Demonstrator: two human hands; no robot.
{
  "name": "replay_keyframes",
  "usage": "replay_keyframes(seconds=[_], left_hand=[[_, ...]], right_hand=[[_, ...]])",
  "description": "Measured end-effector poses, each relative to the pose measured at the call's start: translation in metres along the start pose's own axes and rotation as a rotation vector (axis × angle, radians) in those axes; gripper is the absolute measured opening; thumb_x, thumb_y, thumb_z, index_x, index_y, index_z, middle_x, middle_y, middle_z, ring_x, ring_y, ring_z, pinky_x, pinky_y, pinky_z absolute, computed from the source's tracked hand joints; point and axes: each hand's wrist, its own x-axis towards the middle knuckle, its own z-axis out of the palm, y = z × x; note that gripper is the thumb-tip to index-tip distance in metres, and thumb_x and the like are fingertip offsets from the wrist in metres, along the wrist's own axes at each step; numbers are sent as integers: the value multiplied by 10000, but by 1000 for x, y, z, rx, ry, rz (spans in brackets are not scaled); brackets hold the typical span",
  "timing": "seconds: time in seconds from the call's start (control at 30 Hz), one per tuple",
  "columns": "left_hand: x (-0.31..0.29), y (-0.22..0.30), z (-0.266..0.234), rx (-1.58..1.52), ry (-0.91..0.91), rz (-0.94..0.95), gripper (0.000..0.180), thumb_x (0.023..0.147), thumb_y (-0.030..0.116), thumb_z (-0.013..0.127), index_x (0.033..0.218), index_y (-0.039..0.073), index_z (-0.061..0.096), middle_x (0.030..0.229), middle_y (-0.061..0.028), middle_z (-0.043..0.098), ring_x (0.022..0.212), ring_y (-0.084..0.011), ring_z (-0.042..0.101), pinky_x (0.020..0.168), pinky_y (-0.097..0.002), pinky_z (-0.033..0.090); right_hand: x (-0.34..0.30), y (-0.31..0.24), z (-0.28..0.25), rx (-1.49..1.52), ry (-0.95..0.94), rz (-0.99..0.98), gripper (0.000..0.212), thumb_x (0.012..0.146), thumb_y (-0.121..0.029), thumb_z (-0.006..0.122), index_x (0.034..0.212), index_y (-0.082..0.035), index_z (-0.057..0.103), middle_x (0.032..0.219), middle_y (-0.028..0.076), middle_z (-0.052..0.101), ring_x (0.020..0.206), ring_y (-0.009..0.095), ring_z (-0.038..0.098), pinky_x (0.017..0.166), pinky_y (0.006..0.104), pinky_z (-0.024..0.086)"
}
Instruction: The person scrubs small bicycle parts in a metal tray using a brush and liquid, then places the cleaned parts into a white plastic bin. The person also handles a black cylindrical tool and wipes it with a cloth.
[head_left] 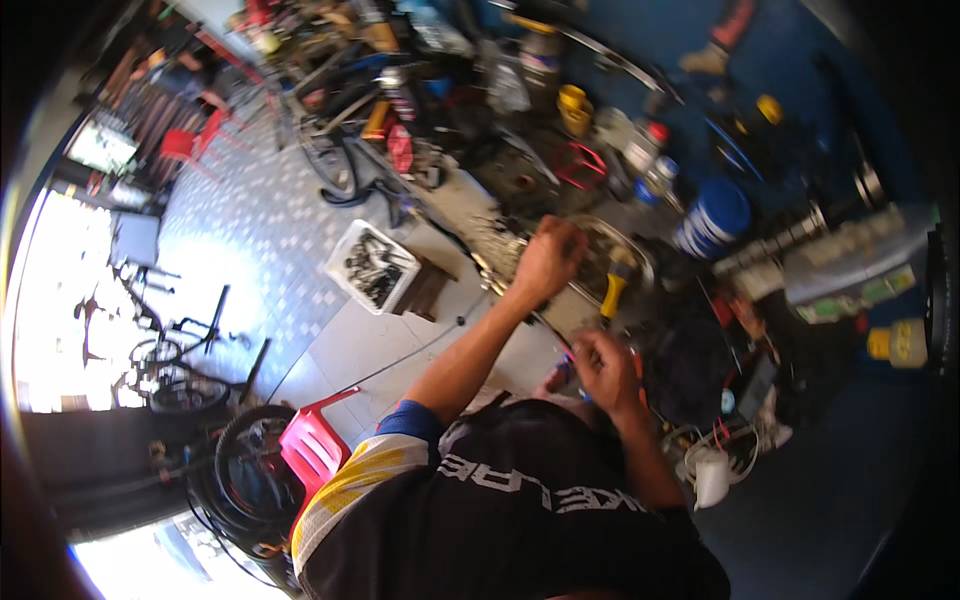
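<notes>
My left hand [548,262] reaches over the cluttered workbench [480,205], its fingers curled downward. What they hold, if anything, is hidden. Closer to my body, my right hand [606,370] is at the bench's near edge with bent fingers drawn together; its grip is too blurred to make out. Between and to the right of the hands lies a tool with a yellow and black handle [617,282], over a shallow metal tray [648,266]. A thin dark cable or rod [545,325] runs between the two hands.
A white tub [409,278] of small metal parts stands left of my left arm. Bottles, a blue tub [718,215] and a yellow cup [574,108] crowd the bench's far side. A pink plastic chair [312,450] and bicycle wheels [250,440] stand at lower left.
</notes>
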Motion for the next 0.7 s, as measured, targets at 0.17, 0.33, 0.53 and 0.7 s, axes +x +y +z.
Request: replay_keyframes(seconds=[0.17,0.33,0.53,0.7], left_hand=[[-56,-27,-108,-144,92,-121,180,908,174,693,1013,30,662,876,-133,711,746,-283,686,696,-391,529],[-178,-93,-214,-313,294,-540,139,961,133,667,1052,31,647,899,-50,727,704,-111,660,549,-257,520],[-301,-146,-295,-401,556,-772,126,972,133,666,1056,41,652,904,-41,727,701,-96,651,547,-245,527],[-359,-179,-334,-443,676,-819,124,981,144,660,1055,46,644,921,-47,733,724,-104,665,565,-252,540]], right_hand=[[47,97,165,145,-385,-53,456,939,-144,669,1362,-20,554,1124,169,729,948,243,730,848,380,571],[121,154,274,-72,-35,231,697,927,-307,700,1468,12,398,1276,227,660,1102,366,680,958,443,526],[159,126,319,95,215,230,676,959,-583,629,1297,3,620,1136,150,723,1057,303,676,917,415,501],[172,100,334,132,486,394,639,998,-606,538,1156,-4,687,1076,131,736,1014,272,682,878,411,511]])
